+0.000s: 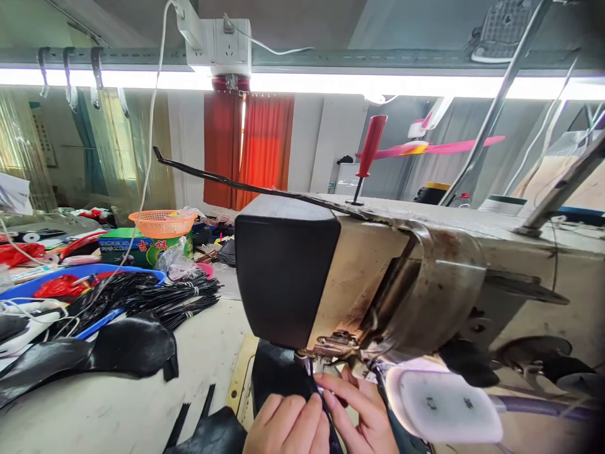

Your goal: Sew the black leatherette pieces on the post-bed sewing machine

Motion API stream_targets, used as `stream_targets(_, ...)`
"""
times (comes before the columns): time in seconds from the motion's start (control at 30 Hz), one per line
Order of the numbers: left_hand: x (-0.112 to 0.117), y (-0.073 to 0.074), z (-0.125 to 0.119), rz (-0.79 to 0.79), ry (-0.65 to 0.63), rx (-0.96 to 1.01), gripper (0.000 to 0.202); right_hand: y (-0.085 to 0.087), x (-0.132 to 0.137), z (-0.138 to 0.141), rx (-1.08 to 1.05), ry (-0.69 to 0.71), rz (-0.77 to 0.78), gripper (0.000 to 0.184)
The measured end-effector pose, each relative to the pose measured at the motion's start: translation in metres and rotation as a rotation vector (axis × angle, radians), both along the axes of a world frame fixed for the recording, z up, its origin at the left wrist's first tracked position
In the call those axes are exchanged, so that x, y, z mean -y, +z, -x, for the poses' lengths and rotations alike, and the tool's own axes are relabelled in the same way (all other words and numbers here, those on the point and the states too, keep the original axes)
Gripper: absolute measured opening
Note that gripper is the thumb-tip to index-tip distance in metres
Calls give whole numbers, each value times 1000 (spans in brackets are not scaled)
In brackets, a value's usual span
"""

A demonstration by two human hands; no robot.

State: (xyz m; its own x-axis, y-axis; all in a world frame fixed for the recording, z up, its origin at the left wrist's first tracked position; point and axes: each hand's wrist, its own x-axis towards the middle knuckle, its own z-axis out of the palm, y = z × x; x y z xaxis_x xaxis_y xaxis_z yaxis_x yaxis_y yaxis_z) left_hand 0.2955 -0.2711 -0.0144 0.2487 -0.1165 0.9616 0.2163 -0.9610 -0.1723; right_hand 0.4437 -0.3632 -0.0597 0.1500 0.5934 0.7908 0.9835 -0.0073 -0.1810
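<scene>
A black leather piece (pixel 271 372) lies under the needle end of an industrial sewing machine (pixel 359 271). My left hand (pixel 286 425) is closed, its curled fingers gripping the near part of the leather beside a folded edge or strip. Against it from the right, my right hand (pixel 362 410) pinches the same edge with thumb and forefinger, close to the presser foot (pixel 305 362). The fingertips partly hide the edge, and the needle itself is hard to make out. A lit white lamp (pixel 449 403) glows just right of my right hand.
Cut black leather pieces (pixel 135 343) lie on the table (pixel 108 416) to the left. Behind them are bundled black strips (pixel 189 296), a blue tray (pixel 101 270) and an orange basket (pixel 163 224). A red-handled screwdriver (pixel 371 148) stands upright on the machine.
</scene>
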Motion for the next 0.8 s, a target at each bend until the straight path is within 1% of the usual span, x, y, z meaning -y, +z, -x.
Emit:
stream_targets(0.07, 0, 0, -5, 9, -1, 123, 34, 2, 0, 1, -21, 9, -8, 24)
stream_targets(0.1, -1, 1, -7, 13, -4, 160, 35, 2, 0, 2, -35, 11, -10, 23)
stream_targets(0.13, -1, 2, -7, 13, -7, 156, 34, 3, 0, 2, -46, 17, -9, 22)
stream_targets(0.23, -6, 7, -1, -3, -26, 12, 30, 2, 0, 1, -59, 24, -16, 22)
stream_targets(0.3, -10, 10, 5, 8, -55, -49, 28, 2, 0, 1, -50, 24, -18, 22)
stream_targets(0.37, -14, 12, 11, 61, -96, -92, 29, 3, -1, 0, -34, 40, -21, 23)
stream_targets(0.43, -18, 14, 15, 129, -139, -183, 31, 5, -1, 1, -22, 63, -29, 24)
stream_targets(0.53, -24, 17, 20, 162, -220, -284, 34, 6, -2, 1, -5, 72, -39, 23)
stream_targets(0.63, -29, 19, 23, 175, -268, -343, 38, 5, -2, 2, 22, 71, -44, 23)
stream_targets(0.8, -36, 17, 23, 190, -279, -394, 40, 3, -3, 0, 21, 69, -37, 23)
